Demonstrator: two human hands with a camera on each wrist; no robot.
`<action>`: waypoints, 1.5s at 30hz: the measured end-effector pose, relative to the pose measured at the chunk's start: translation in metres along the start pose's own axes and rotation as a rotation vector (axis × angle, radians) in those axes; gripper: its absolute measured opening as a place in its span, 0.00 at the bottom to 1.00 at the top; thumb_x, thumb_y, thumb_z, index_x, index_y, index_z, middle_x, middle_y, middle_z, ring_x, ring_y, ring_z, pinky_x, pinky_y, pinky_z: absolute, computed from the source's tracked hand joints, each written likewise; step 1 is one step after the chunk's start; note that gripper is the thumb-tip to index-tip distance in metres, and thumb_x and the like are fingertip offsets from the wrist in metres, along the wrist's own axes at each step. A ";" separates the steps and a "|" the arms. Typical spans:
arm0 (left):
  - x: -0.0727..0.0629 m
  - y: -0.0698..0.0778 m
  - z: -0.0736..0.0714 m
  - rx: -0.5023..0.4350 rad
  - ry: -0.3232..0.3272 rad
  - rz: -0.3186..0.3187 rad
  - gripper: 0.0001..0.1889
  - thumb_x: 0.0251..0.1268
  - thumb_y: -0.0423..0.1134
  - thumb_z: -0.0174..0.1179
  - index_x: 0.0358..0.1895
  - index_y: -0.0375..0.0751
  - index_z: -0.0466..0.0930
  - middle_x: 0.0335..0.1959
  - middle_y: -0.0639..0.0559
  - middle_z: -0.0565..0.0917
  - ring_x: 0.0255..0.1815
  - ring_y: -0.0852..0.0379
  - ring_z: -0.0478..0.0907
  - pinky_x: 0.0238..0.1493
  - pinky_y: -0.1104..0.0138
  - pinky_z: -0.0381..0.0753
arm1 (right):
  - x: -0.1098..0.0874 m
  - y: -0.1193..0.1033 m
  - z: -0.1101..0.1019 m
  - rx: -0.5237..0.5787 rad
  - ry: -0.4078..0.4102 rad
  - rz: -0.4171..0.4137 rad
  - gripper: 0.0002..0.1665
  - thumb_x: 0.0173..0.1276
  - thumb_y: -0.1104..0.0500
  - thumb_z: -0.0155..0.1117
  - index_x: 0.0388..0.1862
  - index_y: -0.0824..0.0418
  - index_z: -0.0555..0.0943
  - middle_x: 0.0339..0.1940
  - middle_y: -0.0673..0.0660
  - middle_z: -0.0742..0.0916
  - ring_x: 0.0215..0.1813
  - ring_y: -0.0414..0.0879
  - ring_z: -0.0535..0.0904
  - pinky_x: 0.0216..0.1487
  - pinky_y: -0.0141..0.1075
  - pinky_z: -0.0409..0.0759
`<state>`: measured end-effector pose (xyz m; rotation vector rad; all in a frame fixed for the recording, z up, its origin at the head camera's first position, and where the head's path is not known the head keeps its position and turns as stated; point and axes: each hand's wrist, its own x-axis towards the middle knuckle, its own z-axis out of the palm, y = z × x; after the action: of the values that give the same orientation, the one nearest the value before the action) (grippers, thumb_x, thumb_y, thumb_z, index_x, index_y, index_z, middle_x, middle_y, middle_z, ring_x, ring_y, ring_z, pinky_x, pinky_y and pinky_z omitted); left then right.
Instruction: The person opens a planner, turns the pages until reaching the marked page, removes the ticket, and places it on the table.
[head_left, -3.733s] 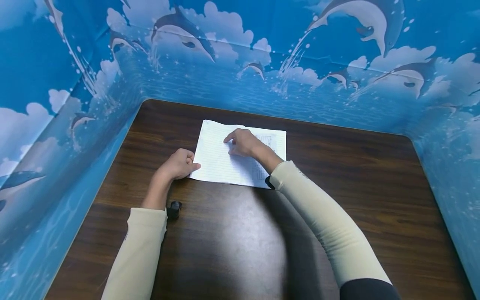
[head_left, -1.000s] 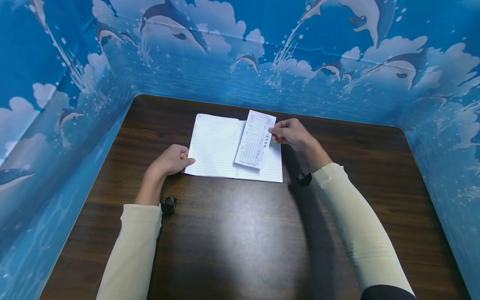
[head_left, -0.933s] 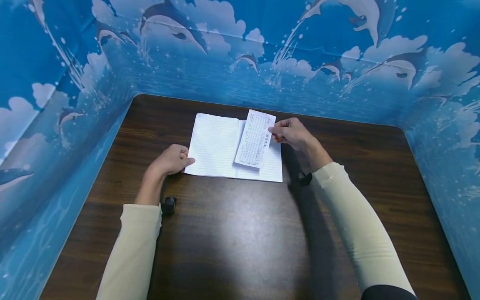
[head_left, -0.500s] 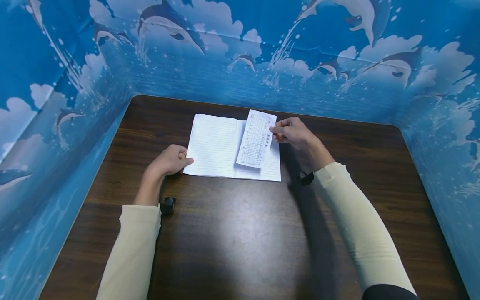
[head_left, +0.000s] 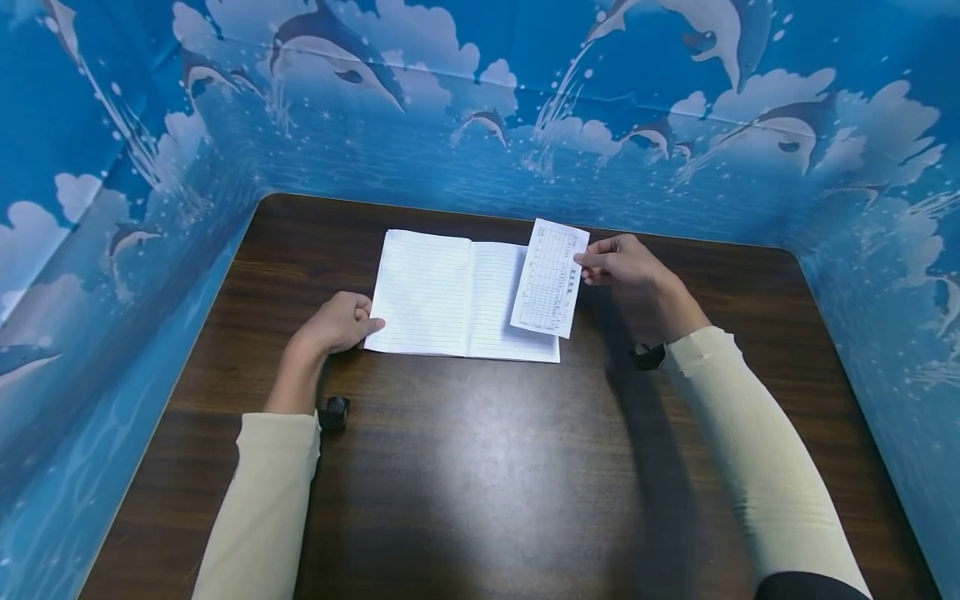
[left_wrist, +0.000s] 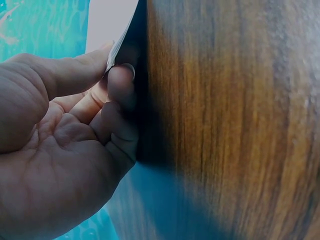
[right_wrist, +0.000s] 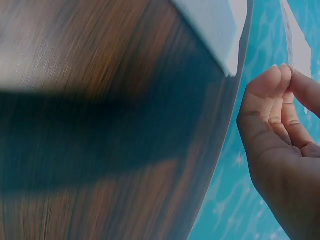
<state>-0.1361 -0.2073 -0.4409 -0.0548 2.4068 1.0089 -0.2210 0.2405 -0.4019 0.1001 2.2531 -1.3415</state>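
An open notebook (head_left: 423, 292) with ruled pages lies toward the back of the table. My left hand (head_left: 334, 323) pinches its left lower edge; in the left wrist view the thumb is on top and curled fingers (left_wrist: 120, 82) are beneath the pages. My right hand (head_left: 622, 262) pinches a printed paper slip (head_left: 550, 279) with a table grid by its right edge. The slip is tilted and overlaps the right page in the head view. In the right wrist view the slip (right_wrist: 298, 45) stands between thumb and fingertips, and a notebook corner (right_wrist: 215, 30) shows beyond.
The dark wooden table (head_left: 480, 467) has a rounded back edge. Blue curtains (head_left: 420, 150) printed with dolphins enclose it at the back and sides. A black wrist device (head_left: 334, 413) sits on the left wrist and another (head_left: 648, 357) on the right.
Earlier my right hand was over the notebook, where a grid lay on the right page. It then held up the slip and has now carried it rightward. The left hand stays at the notebook's edge.
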 end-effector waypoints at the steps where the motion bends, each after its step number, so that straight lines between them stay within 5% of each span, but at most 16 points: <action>1: 0.000 0.000 0.000 -0.004 -0.001 0.005 0.20 0.84 0.38 0.57 0.27 0.41 0.64 0.19 0.52 0.67 0.23 0.54 0.65 0.35 0.62 0.68 | -0.002 0.003 -0.004 -0.021 0.004 0.006 0.19 0.84 0.53 0.61 0.56 0.70 0.81 0.38 0.53 0.88 0.39 0.45 0.84 0.52 0.39 0.88; 10: 0.002 0.000 0.002 -0.013 -0.010 0.036 0.21 0.84 0.38 0.56 0.26 0.42 0.63 0.18 0.53 0.66 0.22 0.55 0.64 0.33 0.62 0.67 | -0.010 0.039 -0.035 -0.229 0.052 0.119 0.20 0.85 0.51 0.60 0.54 0.70 0.80 0.40 0.55 0.86 0.45 0.49 0.81 0.55 0.45 0.83; 15: 0.003 0.001 0.003 -0.002 -0.010 0.033 0.21 0.84 0.38 0.56 0.26 0.42 0.63 0.19 0.52 0.67 0.23 0.54 0.64 0.34 0.62 0.67 | -0.014 0.055 -0.031 -0.335 0.126 0.169 0.16 0.84 0.56 0.62 0.52 0.71 0.80 0.45 0.63 0.85 0.45 0.53 0.81 0.51 0.43 0.83; 25: 0.005 0.002 0.005 -0.007 -0.011 0.016 0.20 0.84 0.39 0.57 0.27 0.41 0.64 0.20 0.51 0.67 0.24 0.54 0.65 0.34 0.62 0.68 | -0.014 0.060 -0.013 -0.475 0.296 0.139 0.13 0.82 0.57 0.62 0.50 0.67 0.79 0.47 0.68 0.83 0.46 0.58 0.80 0.43 0.41 0.79; 33: 0.004 0.003 0.003 -0.009 -0.021 0.002 0.19 0.84 0.39 0.57 0.28 0.41 0.65 0.20 0.51 0.67 0.24 0.53 0.66 0.35 0.62 0.68 | -0.014 0.064 -0.005 -0.453 0.369 0.149 0.21 0.84 0.54 0.60 0.63 0.70 0.75 0.57 0.72 0.81 0.53 0.63 0.79 0.55 0.52 0.82; 40: -0.001 0.000 0.001 -0.010 -0.014 -0.019 0.19 0.84 0.39 0.57 0.29 0.40 0.65 0.21 0.50 0.68 0.25 0.52 0.66 0.35 0.61 0.68 | -0.013 0.054 0.013 -0.347 0.444 0.056 0.16 0.83 0.55 0.63 0.55 0.69 0.81 0.49 0.67 0.85 0.42 0.54 0.83 0.38 0.34 0.81; 45: -0.001 -0.001 0.000 -0.010 -0.013 0.000 0.20 0.84 0.39 0.57 0.28 0.41 0.64 0.20 0.51 0.66 0.24 0.53 0.64 0.35 0.62 0.67 | -0.011 0.041 0.034 -0.306 0.354 0.021 0.13 0.82 0.57 0.65 0.51 0.68 0.85 0.44 0.65 0.87 0.35 0.47 0.86 0.34 0.30 0.81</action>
<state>-0.1355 -0.2080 -0.4410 -0.0513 2.3900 1.0185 -0.1851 0.2351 -0.4429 0.2714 2.7168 -1.0141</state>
